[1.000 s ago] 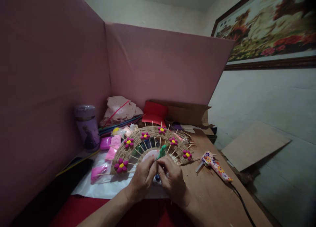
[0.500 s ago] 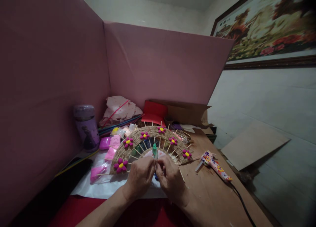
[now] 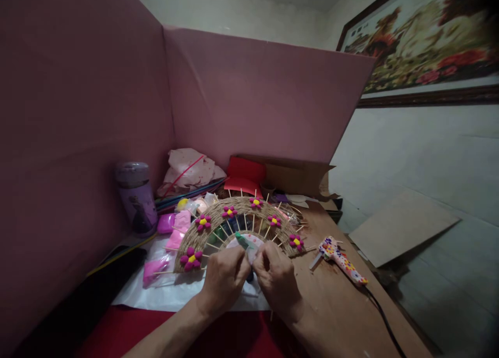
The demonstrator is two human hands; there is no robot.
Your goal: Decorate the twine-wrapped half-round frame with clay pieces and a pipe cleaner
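Observation:
Between my hands is a small clear plastic packet with a green, clay-like lump [image 3: 242, 241] in its top, leaning to the left. My left hand [image 3: 225, 276] is closed, pinching the packet's left side. My right hand [image 3: 277, 279] is closed as well, its fingers pinched on the right side of the packet. Just beyond my hands lies a half-ring woven from twine [image 3: 242, 204] on thin sticks, decorated with several magenta flowers with yellow centres. A dark blue item below the packet is mostly hidden by my fingers.
Pink packets [image 3: 181, 221] lie to the left, near a purple tumbler [image 3: 137, 204]. A flower-patterned glue gun [image 3: 343, 262] with a black cord rests on the brown tabletop [image 3: 331, 316] at right. Behind are a red folded piece [image 3: 246, 171], cardboard [image 3: 298, 176] and a pink partition [image 3: 257, 98].
The green lump has tipped from upright to leaning left. My hands have moved slightly apart at the knuckles, with the packet still between them. The view has shifted slightly.

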